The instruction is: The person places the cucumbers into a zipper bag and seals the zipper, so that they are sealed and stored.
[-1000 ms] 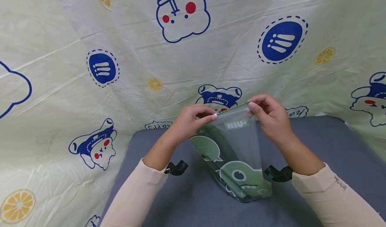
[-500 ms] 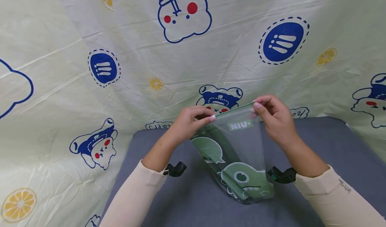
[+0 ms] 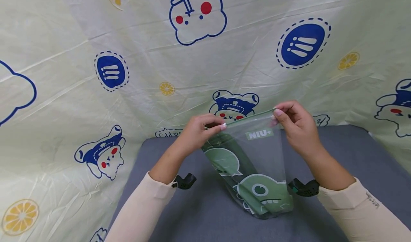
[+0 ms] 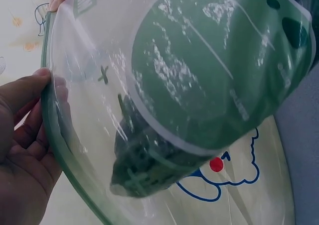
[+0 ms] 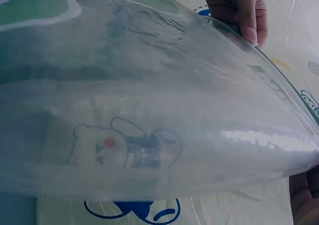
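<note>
A see-through zip bag with a green top strip, "NIU+" lettering and green cartoon prints is held up, tilted, over the grey tabletop. My left hand pinches the top strip left of the lettering, a small white bit, like a zip slider, showing at its fingertips. The bag's upper right corner is pinched between thumb and fingers of my right hand. Inside the bag, a dark green bundle shows through the film in the left wrist view; its kind is unclear. Seen from the right wrist, the bag's clear side fills most of the picture.
Beneath the hands lies a grey cloth-covered table. A pale curtain printed with cartoon dogs, blue badges and orange slices hangs behind and at the sides. Black wrist cameras jut from both sleeves.
My left hand has shifted a little left along the top strip, and my right hand has drawn the bag's corner slightly right. More of the green strip shows between them.
</note>
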### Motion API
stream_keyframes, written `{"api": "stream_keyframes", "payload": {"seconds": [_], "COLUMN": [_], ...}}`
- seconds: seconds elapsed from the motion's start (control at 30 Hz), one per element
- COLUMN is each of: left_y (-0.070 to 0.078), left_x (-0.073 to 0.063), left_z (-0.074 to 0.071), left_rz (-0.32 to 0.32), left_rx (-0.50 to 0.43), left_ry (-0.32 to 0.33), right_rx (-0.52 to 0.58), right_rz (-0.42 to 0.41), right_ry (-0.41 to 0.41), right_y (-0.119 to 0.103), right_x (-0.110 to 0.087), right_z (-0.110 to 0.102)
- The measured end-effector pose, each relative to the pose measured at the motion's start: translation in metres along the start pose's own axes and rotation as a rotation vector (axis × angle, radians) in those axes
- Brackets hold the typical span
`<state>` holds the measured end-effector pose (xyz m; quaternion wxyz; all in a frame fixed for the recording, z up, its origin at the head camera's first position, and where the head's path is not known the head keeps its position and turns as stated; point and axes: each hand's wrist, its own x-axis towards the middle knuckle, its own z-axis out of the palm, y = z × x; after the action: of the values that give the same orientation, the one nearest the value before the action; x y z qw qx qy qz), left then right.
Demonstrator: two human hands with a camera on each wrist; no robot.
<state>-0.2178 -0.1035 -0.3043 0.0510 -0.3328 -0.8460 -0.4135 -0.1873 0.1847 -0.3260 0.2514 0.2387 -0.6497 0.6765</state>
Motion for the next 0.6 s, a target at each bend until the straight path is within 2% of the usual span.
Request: {"api": "stream_keyframes", "payload": {"seconds": [0.4,0.6], "left_y": [-0.0006,-0.0030], "left_x": [-0.0034,-0.0068], "left_z": [-0.0029,-0.0050], "left_rz": [-0.061,-0.070], "left_rx": [0.009,0.017], "left_ry": [-0.027,-0.033], "right_rx": [-0.025,-0.015], "right_rz": [0.012,0.002], "right_ry": [-0.010,-0.009], "right_y": [-0.0038,-0.0054], "right_x": [-0.0012,-0.0014], "right_z": [-0.0058,-0.0066]}}
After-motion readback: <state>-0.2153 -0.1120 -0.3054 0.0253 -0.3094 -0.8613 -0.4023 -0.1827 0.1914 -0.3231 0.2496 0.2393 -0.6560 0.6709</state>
